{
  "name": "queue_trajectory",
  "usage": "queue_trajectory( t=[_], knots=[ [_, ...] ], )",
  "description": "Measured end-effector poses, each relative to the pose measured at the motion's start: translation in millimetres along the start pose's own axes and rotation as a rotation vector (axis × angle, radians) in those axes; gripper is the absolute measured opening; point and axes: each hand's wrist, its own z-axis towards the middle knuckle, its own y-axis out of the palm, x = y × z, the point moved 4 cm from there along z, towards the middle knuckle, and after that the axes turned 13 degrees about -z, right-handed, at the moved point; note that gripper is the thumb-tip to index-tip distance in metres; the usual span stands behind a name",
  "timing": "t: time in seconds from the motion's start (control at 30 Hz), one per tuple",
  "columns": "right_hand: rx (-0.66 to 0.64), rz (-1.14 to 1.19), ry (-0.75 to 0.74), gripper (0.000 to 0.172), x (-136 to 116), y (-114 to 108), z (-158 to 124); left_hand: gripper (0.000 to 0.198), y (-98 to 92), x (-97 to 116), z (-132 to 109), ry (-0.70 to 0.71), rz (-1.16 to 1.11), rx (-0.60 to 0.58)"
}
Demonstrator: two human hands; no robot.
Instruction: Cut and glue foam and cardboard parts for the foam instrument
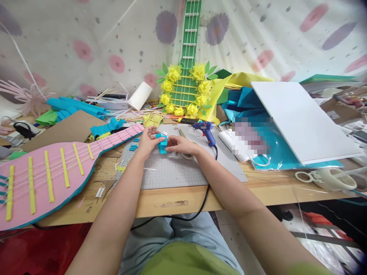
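Observation:
Over the grey cutting mat [169, 177], both of my hands hold a small piece of blue paper [163, 147]. My left hand [147, 142] pinches it from the left, thumb near its upper part. From the right, the fingers of my right hand [180, 145] close on its edge. Small white pieces [164, 133] show just above the paper. Several little blue rolls [134, 145] lie left of my left hand. A blue hot glue gun [207, 131] rests on the mat beyond my right hand. Scissors, partly hidden by my right hand, lie behind it.
At left lies a pink paper instrument [37, 179] with yellow bars. A green instrument [186, 88] with yellow paper flowers stands at the back. A white board [304, 122] and a cup [329, 179] are at right. The glue gun's black cord [205, 198] hangs over the table edge.

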Motion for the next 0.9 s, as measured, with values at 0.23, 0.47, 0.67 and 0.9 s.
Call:
queue_trajectory(
  t=[0.23,0.47,0.67,0.9],
  knots=[
    [0.330,0.059,0.048,0.027,5.2,-6.7,5.4,0.053,-5.1,0.9,5.5,0.131,0.204,0.112],
    [0.050,0.205,-0.070,0.024,0.1,-14.3,-4.0,0.042,-45.8,22.3,9.9,0.434,0.372,0.497],
    [-0.076,0.022,-0.067,0.015,5.1,1.6,0.8,0.037,-54.3,25.6,9.5,0.456,0.363,0.558],
    [0.313,0.539,-0.064,0.025,-0.4,-12.7,1.9,0.027,-62.2,20.5,13.6,0.441,0.415,0.591]
  ],
)
